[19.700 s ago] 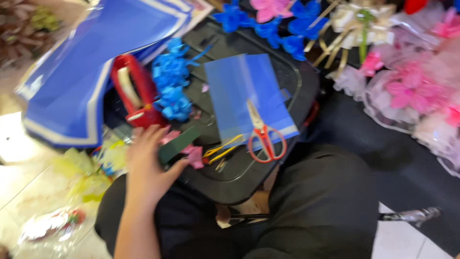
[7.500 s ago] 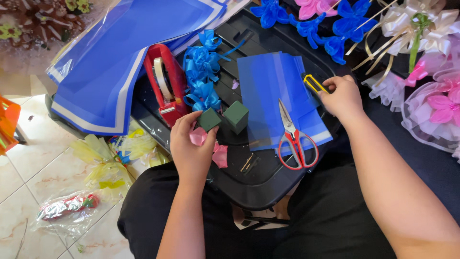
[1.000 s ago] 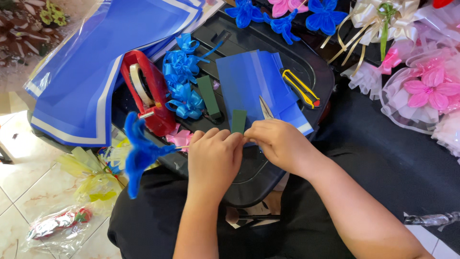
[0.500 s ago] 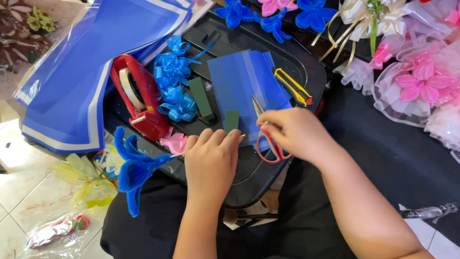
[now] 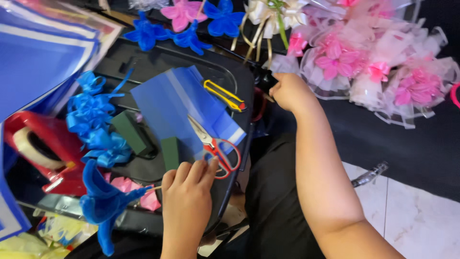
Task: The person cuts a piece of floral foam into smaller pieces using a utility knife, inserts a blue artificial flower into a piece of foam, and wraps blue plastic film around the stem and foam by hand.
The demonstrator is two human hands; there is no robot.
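I count two green foam blocks (image 5: 130,133), one pair of scissors (image 5: 215,146), one cutter (image 5: 224,95); my left hand (image 5: 187,192) pinches the blue flower's (image 5: 103,201) stick, while my right hand (image 5: 287,91), half-clenched, has left the scissors for the tray's (image 5: 239,76) far edge

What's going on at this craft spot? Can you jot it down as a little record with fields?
Setting: black tray on the person's lap
Left hand: holds blue fabric flower by its stick
Right hand: reaching past the tray's edge toward pink wrapped flowers
On tray: red-handled scissors, yellow cutter, blue paper, green foam blocks, blue ribbon bows
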